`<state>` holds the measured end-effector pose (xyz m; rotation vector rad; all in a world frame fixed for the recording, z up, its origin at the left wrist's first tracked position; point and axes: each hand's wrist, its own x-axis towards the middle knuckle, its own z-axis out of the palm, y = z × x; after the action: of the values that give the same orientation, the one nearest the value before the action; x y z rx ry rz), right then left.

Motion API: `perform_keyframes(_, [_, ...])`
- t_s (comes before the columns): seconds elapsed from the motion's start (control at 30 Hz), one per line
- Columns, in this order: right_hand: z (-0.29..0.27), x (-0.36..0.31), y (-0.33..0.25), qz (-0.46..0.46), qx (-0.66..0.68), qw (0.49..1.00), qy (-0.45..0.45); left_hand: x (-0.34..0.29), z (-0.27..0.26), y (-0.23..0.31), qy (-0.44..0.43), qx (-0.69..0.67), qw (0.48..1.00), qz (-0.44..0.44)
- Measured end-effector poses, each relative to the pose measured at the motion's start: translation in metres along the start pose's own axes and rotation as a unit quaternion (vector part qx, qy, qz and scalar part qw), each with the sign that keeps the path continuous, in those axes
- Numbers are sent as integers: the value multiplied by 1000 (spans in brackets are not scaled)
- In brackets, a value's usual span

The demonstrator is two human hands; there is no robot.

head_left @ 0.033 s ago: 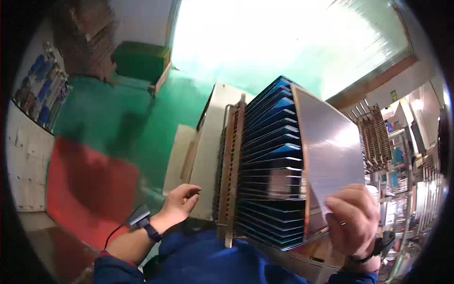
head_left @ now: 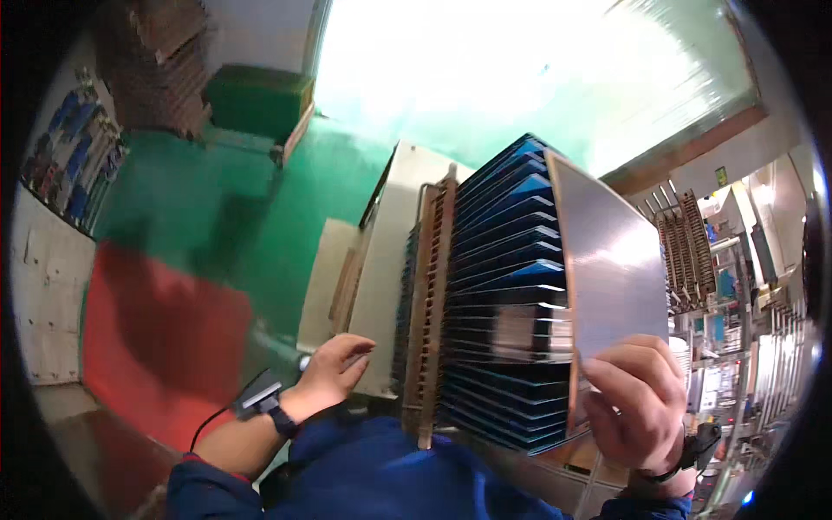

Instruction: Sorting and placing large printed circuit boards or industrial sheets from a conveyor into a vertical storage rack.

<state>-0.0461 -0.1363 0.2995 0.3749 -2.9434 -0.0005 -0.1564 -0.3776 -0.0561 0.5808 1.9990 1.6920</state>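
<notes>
Two hands share the work here, and each needs its own care. Your right hand (head_left: 637, 403) pinches the near lower corner of a thin grey sheet (head_left: 611, 260), fingers closed on its edge, thumb side toward you. The sheet stands at the right end of a rack (head_left: 433, 295) packed with dark blue plates (head_left: 503, 286), touching the outermost one. Your left hand (head_left: 334, 368) rests with fingers curled and loose against the pale box (head_left: 394, 251) on the left of the rack, holding nothing.

I judge the sheet to be flexible, since it bows slightly, so keep your grip firm but near the edge and avoid bending it further. Hold it parallel to the blue plates so its edge does not scrape them. Press your left hand steadily against the box to stop the rack from shifting. Bright glare from the far side may hide the slots.
</notes>
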Motion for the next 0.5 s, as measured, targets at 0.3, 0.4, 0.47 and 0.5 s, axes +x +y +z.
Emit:
perform_keyframes(0.3, [25,40,-30,27,-27,998,-53,5,16,-36,-102,38,985,131])
perform_keyframes(0.4, [25,40,-32,60,-15,996,-59,9,27,-40,-82,56,985,144])
perform_keyframes(0.47, [25,40,-32,69,-30,995,-61,11,34,-40,-91,80,982,144])
perform_keyframes(0.5, [25,40,-32,70,-28,995,-64,11,37,-39,-97,104,979,146])
